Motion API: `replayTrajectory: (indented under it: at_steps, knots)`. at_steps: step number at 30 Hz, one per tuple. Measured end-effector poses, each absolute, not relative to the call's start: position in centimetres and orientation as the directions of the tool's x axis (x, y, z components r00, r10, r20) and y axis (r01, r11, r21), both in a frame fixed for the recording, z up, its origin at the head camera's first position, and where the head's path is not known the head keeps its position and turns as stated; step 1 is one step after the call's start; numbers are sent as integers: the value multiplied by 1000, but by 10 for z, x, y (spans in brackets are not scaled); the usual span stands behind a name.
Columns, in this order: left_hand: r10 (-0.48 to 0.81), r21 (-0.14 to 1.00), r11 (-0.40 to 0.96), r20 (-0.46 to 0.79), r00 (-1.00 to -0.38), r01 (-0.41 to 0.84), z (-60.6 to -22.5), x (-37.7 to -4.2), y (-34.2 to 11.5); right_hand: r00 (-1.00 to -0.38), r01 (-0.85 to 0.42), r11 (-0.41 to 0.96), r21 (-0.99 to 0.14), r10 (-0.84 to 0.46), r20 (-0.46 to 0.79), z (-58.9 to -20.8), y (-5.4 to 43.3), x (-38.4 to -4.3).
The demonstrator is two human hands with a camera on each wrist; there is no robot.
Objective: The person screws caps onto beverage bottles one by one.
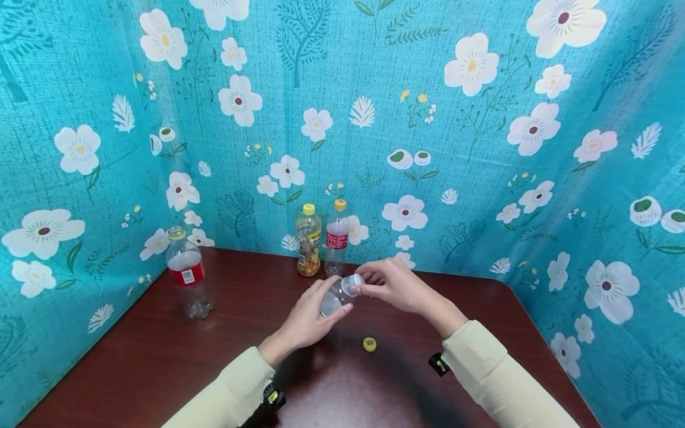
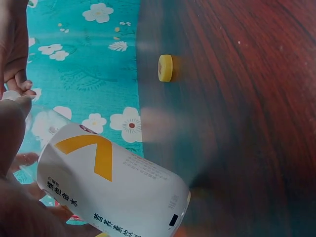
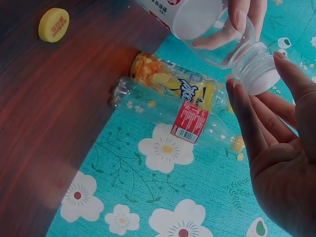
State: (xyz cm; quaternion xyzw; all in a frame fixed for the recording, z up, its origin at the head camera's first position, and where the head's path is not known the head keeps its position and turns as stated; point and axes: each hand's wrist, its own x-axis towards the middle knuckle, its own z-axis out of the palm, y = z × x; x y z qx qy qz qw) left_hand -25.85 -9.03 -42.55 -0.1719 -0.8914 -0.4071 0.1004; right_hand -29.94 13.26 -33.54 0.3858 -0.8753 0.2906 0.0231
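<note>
My left hand grips a clear plastic bottle, which is tilted with its neck toward the right. A white label with an orange stripe and dark lettering wraps its body. The fingers of my right hand pinch the white cap at the bottle's mouth, thumb on one side and fingertips on the other. On the table below the hands lies a loose yellow cap.
A large red-labelled bottle with a yellow top stands at the table's left. Behind the hands are a yellow-labelled bottle and a slimmer red-labelled bottle. Blue flowered cloth hangs around the dark wooden table.
</note>
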Motion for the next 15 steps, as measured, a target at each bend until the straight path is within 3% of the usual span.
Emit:
replayTrajectory:
  at_steps: [15]
  knots:
    - [246, 707, 585, 312, -918, 397, -429, -260, -93, -650, -715, 509, -480, -737, 186, -326, 130, -304]
